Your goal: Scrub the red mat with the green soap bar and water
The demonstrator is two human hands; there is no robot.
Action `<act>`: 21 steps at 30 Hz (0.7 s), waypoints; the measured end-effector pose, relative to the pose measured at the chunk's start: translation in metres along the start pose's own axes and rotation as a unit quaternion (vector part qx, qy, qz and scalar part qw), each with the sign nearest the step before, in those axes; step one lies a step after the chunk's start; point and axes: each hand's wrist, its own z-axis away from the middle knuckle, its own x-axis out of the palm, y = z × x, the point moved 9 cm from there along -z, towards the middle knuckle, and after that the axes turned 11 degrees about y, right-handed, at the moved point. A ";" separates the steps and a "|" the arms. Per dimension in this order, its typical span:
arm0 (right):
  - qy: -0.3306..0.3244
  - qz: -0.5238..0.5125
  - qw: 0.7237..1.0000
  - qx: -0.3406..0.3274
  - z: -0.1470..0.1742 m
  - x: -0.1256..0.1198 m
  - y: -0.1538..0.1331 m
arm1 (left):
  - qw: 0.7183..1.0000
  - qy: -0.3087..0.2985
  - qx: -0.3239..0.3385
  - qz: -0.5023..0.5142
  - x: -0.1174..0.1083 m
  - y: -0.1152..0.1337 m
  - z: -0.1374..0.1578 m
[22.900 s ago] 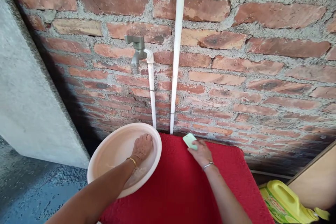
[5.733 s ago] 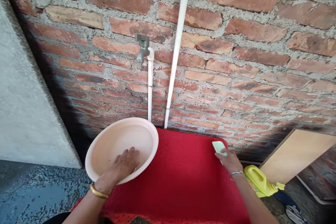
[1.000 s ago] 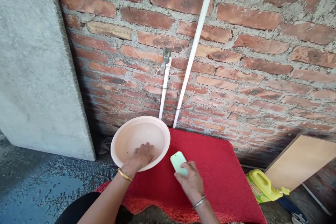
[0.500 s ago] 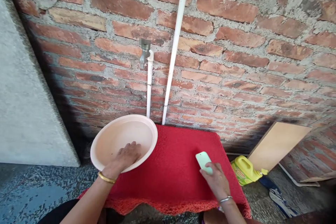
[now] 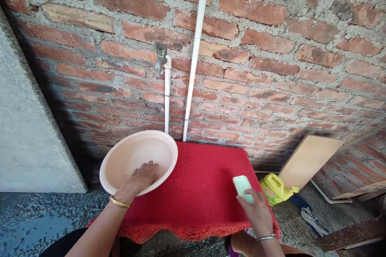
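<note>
At a red table (image 5: 205, 176), right fingers (image 5: 257, 196) clutch a green block (image 5: 242, 186), long axis slanting away leftward; left fingers (image 5: 149, 169) lie outstretched inside a basin (image 5: 128, 154).

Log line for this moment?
left hand: inside pale basin; right hand: gripping pale green object over red cloth; behind: tap, brick wall

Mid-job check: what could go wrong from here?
Pushing with the left hand inside the basin might tip it, since its rim seems to reach past the left end of the red cloth.
The right hand has the pale green block near the cloth's right end, so a loose grip could drop it over the side.
The floor looks wet, so a foot might slip.
</note>
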 end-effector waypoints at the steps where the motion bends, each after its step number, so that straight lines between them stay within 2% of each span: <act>1: -0.029 -0.040 0.998 -0.028 0.017 0.014 -0.030 | 1.000 0.003 -0.001 -0.001 -0.001 0.000 0.000; 3: -0.075 -0.099 0.989 -0.085 0.055 0.034 -0.090 | 1.000 0.008 0.003 -0.004 0.000 -0.001 -0.001; 6: -0.133 -0.104 0.972 -0.167 0.105 0.053 -0.165 | 1.000 0.009 0.012 0.002 0.006 -0.002 -0.005; 8: -0.159 -0.083 0.966 -0.187 0.123 0.060 -0.188 | 1.000 0.018 0.018 0.004 0.007 -0.003 -0.007; 10: -0.172 -0.066 0.965 -0.186 0.128 0.064 -0.188 | 0.999 0.025 0.019 0.001 0.006 -0.003 -0.009; 12: -0.164 -0.057 0.969 -0.174 0.118 0.061 -0.167 | 1.000 0.021 0.019 0.001 0.004 -0.002 -0.007; 14: -0.145 -0.048 0.977 -0.149 0.098 0.051 -0.131 | 1.000 0.013 0.021 0.003 0.000 0.001 -0.005; 17: -0.113 -0.012 0.990 -0.084 0.060 0.026 -0.054 | 1.000 0.005 0.023 0.002 -0.008 0.006 -0.002; 21: -0.040 0.078 0.996 0.012 0.016 -0.030 0.056 | 1.000 -0.005 0.018 -0.003 -0.014 0.011 0.000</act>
